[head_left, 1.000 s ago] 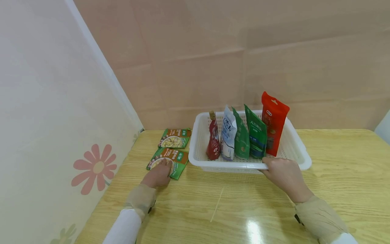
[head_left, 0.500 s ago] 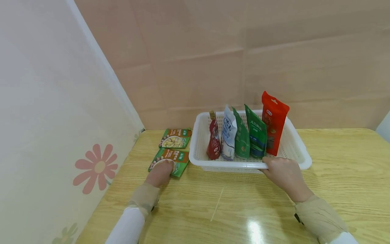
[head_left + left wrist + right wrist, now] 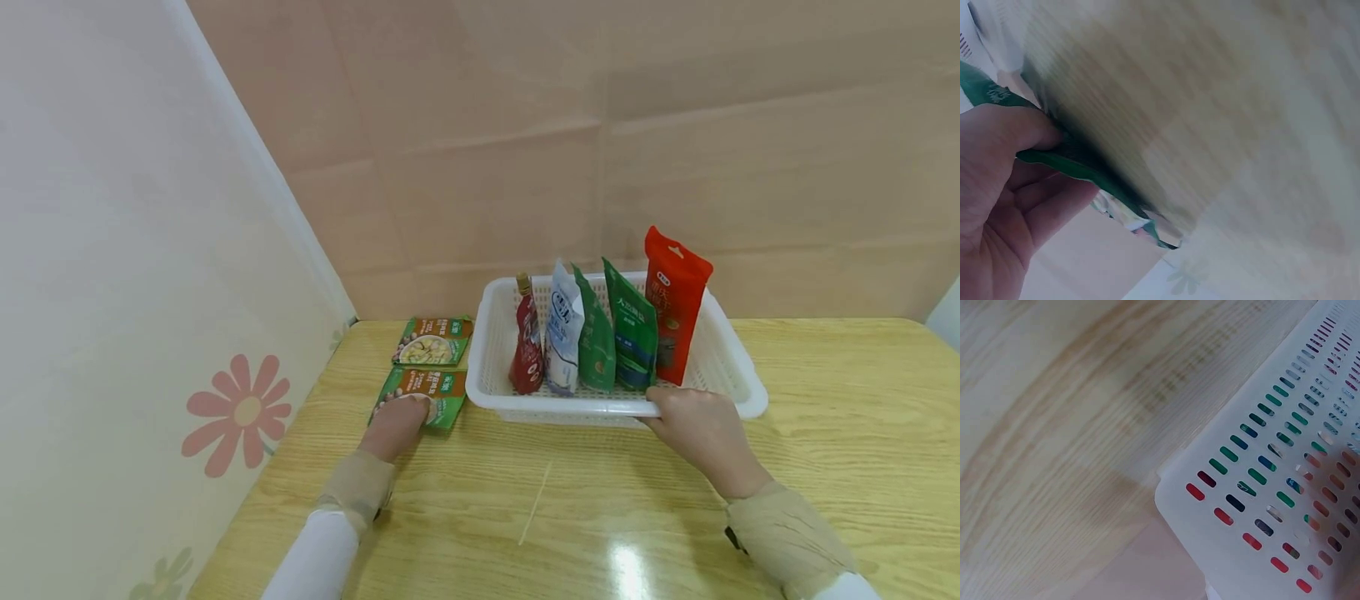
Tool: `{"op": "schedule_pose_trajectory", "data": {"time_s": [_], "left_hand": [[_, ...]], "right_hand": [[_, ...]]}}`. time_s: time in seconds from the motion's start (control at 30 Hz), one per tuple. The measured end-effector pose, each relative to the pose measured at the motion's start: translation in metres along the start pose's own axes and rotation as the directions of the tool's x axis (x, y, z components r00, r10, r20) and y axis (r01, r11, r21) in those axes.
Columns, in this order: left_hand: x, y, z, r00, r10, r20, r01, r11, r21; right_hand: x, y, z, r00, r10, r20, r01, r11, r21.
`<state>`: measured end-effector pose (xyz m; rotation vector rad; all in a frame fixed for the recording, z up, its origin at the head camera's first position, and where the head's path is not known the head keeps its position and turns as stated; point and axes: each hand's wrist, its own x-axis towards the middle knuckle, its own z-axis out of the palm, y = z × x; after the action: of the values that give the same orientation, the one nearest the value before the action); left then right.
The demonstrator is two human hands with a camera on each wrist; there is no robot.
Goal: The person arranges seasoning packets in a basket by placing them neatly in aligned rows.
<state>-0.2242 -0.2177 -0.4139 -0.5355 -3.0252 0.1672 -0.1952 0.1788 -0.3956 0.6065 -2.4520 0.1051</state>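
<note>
My left hand (image 3: 396, 427) pinches the near edge of a green-and-orange soup seasoning packet (image 3: 452, 404), which lies on the table left of the basket. In the left wrist view the thumb is on one face of the packet (image 3: 1085, 172) and the fingers are on the other. A matching packet (image 3: 431, 342) lies just behind it. My right hand (image 3: 701, 429) grips the front rim of a white plastic basket (image 3: 555, 407), near its right corner. Through the slots of the basket wall (image 3: 1175, 503), red and green packaging shows in the right wrist view.
Standing in the basket are a red bottle-shaped pouch (image 3: 527, 354), a white-and-blue bag (image 3: 562, 333), two green bags, one marked with blue (image 3: 632, 333), and a tall red bag (image 3: 675, 304). A flowered wall (image 3: 247, 408) borders the table's left side.
My left hand has shifted slightly right along the near packet, whose near edge now looks lifted or turned a little. The right hand and the basket stay put.
</note>
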Motion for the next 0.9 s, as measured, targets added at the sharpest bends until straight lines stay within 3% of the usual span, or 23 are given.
{"op": "schedule_pose_trajectory", "data": {"time_s": [0.3,0.57,0.77,0.9], "left_hand": [[-0.001,0.001,0.007,0.997,0.028,-0.073,-0.026,0.999,0.023],[-0.003,0.006,0.004,0.99,0.047,-0.136,-0.035,0.996,0.087],[-0.003,0.005,0.01,0.992,0.01,-0.128,0.002,0.996,0.09],[-0.004,0.005,0.012,0.995,-0.033,-0.096,0.041,0.996,0.075]], "right_hand": [[0.0,-0.001,-0.002,0.999,0.018,0.039,-0.018,1.0,-0.003],[0.0,-0.001,-0.003,0.998,0.032,0.056,-0.032,0.999,-0.001],[-0.001,-0.001,-0.001,1.0,0.017,-0.002,-0.017,1.0,-0.003],[-0.001,-0.001,-0.001,1.0,0.022,0.002,-0.022,1.0,-0.001]]}}
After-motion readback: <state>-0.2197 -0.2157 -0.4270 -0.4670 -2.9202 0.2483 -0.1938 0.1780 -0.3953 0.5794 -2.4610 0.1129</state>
